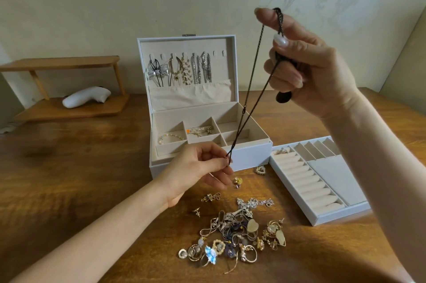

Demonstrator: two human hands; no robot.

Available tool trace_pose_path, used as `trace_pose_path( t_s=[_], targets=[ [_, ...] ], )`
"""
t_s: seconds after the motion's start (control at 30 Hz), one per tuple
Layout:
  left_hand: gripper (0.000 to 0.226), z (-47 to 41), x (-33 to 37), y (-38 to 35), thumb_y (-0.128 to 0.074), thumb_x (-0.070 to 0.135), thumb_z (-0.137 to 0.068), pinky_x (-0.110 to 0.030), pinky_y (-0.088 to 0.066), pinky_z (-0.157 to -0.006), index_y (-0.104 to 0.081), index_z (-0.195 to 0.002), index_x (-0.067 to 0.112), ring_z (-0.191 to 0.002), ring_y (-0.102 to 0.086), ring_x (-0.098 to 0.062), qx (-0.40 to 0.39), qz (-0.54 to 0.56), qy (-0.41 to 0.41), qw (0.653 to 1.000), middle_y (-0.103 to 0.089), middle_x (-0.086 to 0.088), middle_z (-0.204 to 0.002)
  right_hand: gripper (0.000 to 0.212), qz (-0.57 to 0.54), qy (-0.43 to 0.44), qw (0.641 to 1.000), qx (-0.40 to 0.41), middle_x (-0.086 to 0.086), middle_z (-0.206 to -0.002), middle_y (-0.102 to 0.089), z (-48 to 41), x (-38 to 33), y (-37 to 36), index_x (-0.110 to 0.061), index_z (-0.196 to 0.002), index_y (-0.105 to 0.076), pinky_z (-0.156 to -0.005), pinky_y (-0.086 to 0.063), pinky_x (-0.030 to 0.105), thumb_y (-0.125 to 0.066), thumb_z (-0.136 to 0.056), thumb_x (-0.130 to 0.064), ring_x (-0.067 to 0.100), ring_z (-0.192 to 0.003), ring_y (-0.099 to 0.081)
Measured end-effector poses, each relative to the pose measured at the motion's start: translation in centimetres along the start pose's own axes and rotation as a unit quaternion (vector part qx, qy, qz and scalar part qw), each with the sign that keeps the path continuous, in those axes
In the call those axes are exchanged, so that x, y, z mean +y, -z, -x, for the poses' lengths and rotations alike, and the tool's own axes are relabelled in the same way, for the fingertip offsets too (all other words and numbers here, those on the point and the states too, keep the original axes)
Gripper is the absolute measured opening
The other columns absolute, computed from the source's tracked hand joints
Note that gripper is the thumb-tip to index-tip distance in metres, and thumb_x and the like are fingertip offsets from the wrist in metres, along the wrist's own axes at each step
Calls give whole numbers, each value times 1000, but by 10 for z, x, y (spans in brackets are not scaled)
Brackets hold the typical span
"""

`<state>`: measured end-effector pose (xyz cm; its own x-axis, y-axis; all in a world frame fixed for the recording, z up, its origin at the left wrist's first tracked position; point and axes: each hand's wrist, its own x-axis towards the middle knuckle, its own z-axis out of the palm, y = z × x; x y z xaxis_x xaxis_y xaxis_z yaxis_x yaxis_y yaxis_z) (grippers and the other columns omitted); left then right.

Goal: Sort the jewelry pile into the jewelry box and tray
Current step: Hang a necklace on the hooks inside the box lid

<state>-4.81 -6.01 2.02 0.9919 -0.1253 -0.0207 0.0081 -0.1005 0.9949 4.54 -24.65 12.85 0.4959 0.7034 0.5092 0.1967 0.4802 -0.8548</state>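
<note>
My right hand (311, 70) is raised at 1 o'clock in my view. A dark necklace (253, 79) is looped over its index finger, my thumb presses the cord there, and my other fingers curl round its dark pendant (283, 97). From there the two strands run down toward 7 o'clock, crossing in front of the open box (249, 156), to my left hand (202, 167). That hand pinches the low end of the loop between thumb and fingertips, just in front of the box's front wall. The necklace hangs taut between my hands, clear of the tabletop (92, 179).

The pile (242, 236) of rings, chains and charms lies on the tabletop at 6 o'clock, below my left hand. A few loose pieces are scattered at its 12 o'clock, among them a heart charm (260, 170) near the box's front right corner.

The box stands at 12 o'clock from the pile, with its lid (189, 98) upright and several necklaces hanging inside it. A bead bracelet (170, 138) lies in its front left compartment. The tray (322, 215) sits at 2 o'clock from the pile, just beside the box, with a ring (283, 150) in the far end of its ring rolls.

At 10 o'clock a wooden shelf (69, 63) holds a white object (87, 97).
</note>
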Motion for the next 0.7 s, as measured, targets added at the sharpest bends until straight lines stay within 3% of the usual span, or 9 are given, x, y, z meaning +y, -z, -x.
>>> trace_pose_path(
  t_s=[0.27, 0.47, 0.7],
  targets=[
    [9, -1, 1, 1, -61, 8, -87, -21, -49, -43, -53, -84, 4, -45, -59, -14, 56, 29, 16, 998, -69, -11, -65, 37, -15, 16, 1000, -8, -3, -44, -27, -1, 0, 3, -24, -115, -64, -38, -24, 15, -69, -79, -22, 9, -41, -14],
    [10, 1, 2, 0, -61, 6, -88, -21, -46, -40, -52, -84, 4, -41, -56, -15, 86, -5, 18, 996, -68, -12, -63, 36, -16, 11, 1000, -19, -5, -42, -31, -3, 2, -2, -23, -113, -66, -38, -26, 15, -72, -77, -24, 10, -40, -13],
    [12, 0, 6, 4, -54, 3, -92, -18, -39, -34, -49, -81, 5, -35, -50, -11, 159, 42, 42, 986, -64, -8, -52, 30, -26, 26, 999, -38, -4, -41, -29, 0, 3, -6, -22, -107, -68, -39, -28, 14, -70, -78, -20, 10, -40, -13]
  ],
)
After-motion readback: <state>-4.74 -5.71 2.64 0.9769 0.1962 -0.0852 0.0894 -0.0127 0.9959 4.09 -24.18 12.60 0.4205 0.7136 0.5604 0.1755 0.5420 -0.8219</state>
